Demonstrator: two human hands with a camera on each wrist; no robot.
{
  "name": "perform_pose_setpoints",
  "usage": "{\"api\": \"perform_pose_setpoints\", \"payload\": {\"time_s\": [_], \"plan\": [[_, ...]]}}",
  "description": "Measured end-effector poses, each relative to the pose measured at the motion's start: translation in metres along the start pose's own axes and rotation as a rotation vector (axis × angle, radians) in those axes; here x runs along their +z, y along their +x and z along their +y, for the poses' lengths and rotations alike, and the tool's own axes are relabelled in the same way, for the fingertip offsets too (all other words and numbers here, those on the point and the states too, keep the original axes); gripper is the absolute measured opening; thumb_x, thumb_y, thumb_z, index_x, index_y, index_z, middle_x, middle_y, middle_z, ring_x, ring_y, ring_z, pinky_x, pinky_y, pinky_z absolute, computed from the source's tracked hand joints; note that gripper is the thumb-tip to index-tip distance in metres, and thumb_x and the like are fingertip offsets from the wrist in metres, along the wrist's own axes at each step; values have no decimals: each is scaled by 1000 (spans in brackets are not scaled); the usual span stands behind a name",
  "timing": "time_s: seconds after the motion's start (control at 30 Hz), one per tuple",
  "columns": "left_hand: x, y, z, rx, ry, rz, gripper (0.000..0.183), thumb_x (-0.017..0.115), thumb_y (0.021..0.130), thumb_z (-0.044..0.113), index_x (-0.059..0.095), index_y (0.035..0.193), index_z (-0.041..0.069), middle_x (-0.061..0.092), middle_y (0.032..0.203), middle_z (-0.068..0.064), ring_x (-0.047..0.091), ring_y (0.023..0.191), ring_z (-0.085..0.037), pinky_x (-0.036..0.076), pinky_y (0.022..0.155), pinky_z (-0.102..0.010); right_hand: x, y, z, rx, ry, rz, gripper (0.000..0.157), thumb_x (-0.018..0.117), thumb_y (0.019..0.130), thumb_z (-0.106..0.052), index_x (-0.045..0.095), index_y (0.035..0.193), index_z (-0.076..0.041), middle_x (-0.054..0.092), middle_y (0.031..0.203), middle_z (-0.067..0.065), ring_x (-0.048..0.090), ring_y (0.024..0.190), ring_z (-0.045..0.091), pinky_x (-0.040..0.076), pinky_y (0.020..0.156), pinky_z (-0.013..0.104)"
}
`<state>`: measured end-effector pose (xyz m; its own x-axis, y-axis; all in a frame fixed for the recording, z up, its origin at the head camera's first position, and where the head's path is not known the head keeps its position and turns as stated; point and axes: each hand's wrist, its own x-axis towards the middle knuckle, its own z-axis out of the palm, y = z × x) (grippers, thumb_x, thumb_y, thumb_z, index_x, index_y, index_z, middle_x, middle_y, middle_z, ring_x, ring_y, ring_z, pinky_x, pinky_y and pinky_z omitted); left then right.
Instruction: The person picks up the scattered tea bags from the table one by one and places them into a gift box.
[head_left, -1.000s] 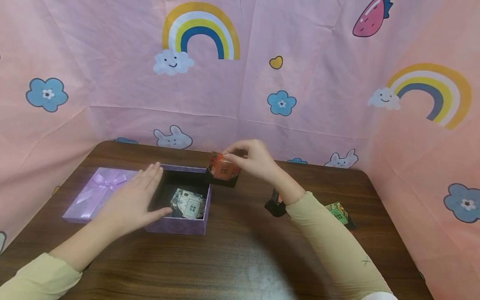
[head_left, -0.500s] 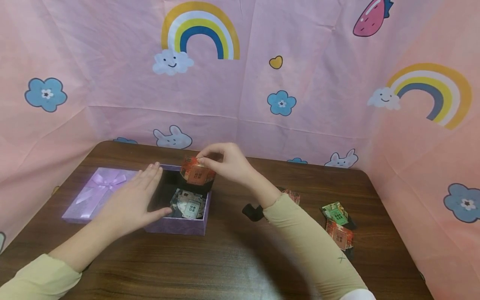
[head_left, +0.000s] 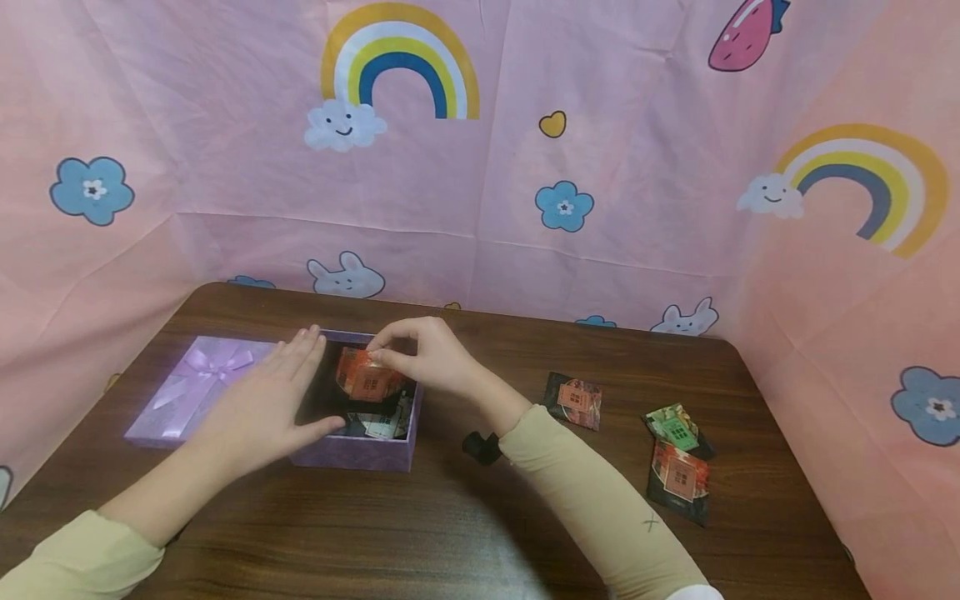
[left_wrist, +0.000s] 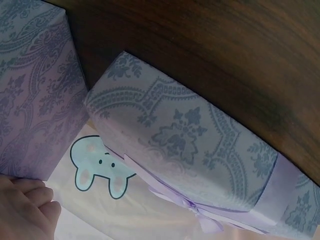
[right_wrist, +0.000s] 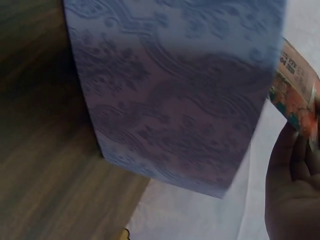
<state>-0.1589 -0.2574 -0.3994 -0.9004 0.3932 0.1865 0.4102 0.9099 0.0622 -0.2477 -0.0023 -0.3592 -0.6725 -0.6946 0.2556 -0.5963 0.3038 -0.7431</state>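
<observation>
My right hand (head_left: 438, 358) pinches the top edge of a flat red-and-black sachet (head_left: 371, 385) inside the opening of a purple patterned gift box (head_left: 360, 454). In the right wrist view, the fingers hold the sachet (right_wrist: 295, 97) just past the box wall (right_wrist: 170, 95). Beneath it in the box lie pale grey-white sachets (head_left: 384, 425), partly covered. My left hand (head_left: 262, 404) lies with fingers straight along the left rim of the box. From the left wrist, the curved fingers (left_wrist: 30, 207) show at the box's far corner.
The purple lid (head_left: 191, 392) with a ribbon bow sits left of the box, partly behind the left hand. To the right on the brown wooden table (head_left: 450, 533) lie a red sachet (head_left: 576, 402), a green one (head_left: 677, 429) and another red one (head_left: 679, 482). A printed pink cloth hangs behind.
My right hand has moved left and down with the red sachet, from right of the box into its opening. The forearm has uncovered the sachets on the right. My left hand stays put.
</observation>
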Motion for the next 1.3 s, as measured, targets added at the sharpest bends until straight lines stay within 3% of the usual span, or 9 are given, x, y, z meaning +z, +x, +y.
{"api": "perform_pose_setpoints", "payload": {"time_s": [0.1,0.3,0.5,0.83,1.3], "plan": [[0,0,0,-1,-1,-1,113,67,93,68,25,163,-10,24,171,-32,32,157,-50,30,130,-62,5,-1,3,3,-15,-36,13,71,101,-11,81,108,-5,82,110,8,73,116,20,53,106,21],[0,0,0,-7,-6,-15,113,66,94,69,25,163,-11,22,172,-32,29,159,-50,29,130,-62,13,-2,11,5,-14,-91,12,72,100,-10,82,106,-6,83,106,6,72,104,13,54,93,16],[1,0,0,-11,-4,-13,113,66,94,69,25,164,-10,23,172,-31,30,159,-49,28,131,-60,16,-3,14,-41,-71,-111,9,76,98,-10,83,102,-6,83,103,6,73,98,13,54,88,13],[0,0,0,-14,-23,-7,112,69,93,66,25,164,-10,23,172,-31,30,159,-49,24,134,-58,14,-3,17,-87,-307,-137,11,75,100,-13,83,106,-10,82,107,2,74,103,13,58,96,19],[1,0,0,-19,-30,-23,113,69,94,65,23,164,-10,20,173,-31,28,159,-49,22,134,-58,15,-6,24,-154,-390,-149,11,78,98,-14,84,107,-12,82,107,0,73,104,13,59,98,23]]}}
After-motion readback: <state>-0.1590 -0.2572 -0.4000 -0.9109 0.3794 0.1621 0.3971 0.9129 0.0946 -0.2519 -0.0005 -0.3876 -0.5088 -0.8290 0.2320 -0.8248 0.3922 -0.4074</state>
